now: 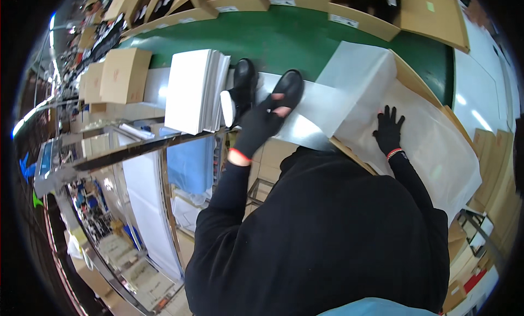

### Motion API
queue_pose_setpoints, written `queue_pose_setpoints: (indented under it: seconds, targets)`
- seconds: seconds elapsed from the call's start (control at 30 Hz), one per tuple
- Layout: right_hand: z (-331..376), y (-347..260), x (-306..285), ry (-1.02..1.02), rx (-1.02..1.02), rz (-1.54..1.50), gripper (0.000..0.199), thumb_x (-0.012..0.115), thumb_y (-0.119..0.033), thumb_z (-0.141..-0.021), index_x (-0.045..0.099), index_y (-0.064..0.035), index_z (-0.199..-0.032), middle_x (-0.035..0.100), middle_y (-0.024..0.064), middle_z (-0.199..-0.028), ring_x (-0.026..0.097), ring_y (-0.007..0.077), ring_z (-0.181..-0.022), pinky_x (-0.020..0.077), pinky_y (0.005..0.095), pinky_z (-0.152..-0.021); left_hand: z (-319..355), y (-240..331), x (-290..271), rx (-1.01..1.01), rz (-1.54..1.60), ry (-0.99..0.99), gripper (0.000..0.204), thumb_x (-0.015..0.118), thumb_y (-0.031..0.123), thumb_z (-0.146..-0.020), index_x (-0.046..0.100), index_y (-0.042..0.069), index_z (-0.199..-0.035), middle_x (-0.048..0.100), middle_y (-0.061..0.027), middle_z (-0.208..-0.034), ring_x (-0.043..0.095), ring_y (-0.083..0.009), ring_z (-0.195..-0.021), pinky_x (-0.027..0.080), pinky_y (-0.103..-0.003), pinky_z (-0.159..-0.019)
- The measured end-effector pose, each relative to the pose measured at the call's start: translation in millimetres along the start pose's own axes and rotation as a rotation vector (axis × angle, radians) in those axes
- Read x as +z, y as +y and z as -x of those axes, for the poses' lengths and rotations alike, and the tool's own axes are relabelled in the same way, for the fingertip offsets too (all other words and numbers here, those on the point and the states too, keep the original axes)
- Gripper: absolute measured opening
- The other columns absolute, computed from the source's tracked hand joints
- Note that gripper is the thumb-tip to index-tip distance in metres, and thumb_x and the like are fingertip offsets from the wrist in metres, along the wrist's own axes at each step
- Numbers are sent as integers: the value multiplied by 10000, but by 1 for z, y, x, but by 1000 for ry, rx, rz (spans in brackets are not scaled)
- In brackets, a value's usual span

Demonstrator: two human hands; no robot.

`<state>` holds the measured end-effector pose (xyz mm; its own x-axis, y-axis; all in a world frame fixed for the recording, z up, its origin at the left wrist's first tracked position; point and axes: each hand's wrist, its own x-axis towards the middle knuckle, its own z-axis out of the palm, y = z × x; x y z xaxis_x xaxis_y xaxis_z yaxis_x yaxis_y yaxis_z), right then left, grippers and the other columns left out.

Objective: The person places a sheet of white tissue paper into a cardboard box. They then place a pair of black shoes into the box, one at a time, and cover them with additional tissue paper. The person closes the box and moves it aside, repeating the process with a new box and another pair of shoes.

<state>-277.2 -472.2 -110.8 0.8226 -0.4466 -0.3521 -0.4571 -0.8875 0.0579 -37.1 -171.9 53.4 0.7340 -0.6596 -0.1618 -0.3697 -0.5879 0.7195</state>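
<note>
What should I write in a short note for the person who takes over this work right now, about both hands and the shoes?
Left hand, in a black glove: closed on the nearer black shoe at the metal table edge.
Right hand, gloved, lies flat and open on the white tissue paper spread over an open cardboard box.
Second black shoe lies beside the first, by a stack of white sheets.
Done: paper is laid out in the box.
Left: both shoes are still outside the box.

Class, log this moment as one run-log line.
left hand: grips black shoe | right hand: flat on white paper | second shoe: beside
</note>
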Motion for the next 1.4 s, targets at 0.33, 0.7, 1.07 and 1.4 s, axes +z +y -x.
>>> queue_pose_setpoints:
  seconds: [0.33, 0.7, 1.07, 1.4]
  targets:
    - [13, -21, -27, -118, -107, 6, 1264, 809, -545, -557, 144, -16, -1492, 158, 243, -1533, 129, 437, -1418, 155, 710, -1035, 64, -151, -31, -361, -203, 164, 613, 777, 305, -758, 534, 0, -1231, 670, -191, -1014, 661, -309, -940, 498, -390, -761]
    - [6, -24, -3, -148, -78, 5, 1435, 847, -597, -428, 94, -5, -1497, 64, 263, -1546, 96, 457, -1419, 169, 725, -1020, -1, -119, -112, -32, 584, 865, 400, 584, 363, -936, 678, -25, -958, 673, -69, -835, 595, -139, -760, 471, -298, -706]
    - [-6, -32, -192, -206, -373, -1821, 799, 715, -346, -824, 344, 29, -1425, 539, 134, -1299, 477, 188, -1222, 337, 302, -1051, -55, 77, -73, 125, 919, -2, 358, 567, 331, -938, 651, -4, -1029, 655, -17, -912, 595, -92, -870, 471, -250, -770]
    - [78, 23, -127, -23, 102, -1864, 609, 712, -349, -834, 524, 60, -1243, 611, 134, -1188, 578, 204, -1086, 450, 325, -955, -80, 57, 94, 469, 41, -220, 381, 506, 339, -976, 577, 21, -1174, 666, -143, -983, 646, -244, -738, 492, -336, -728]
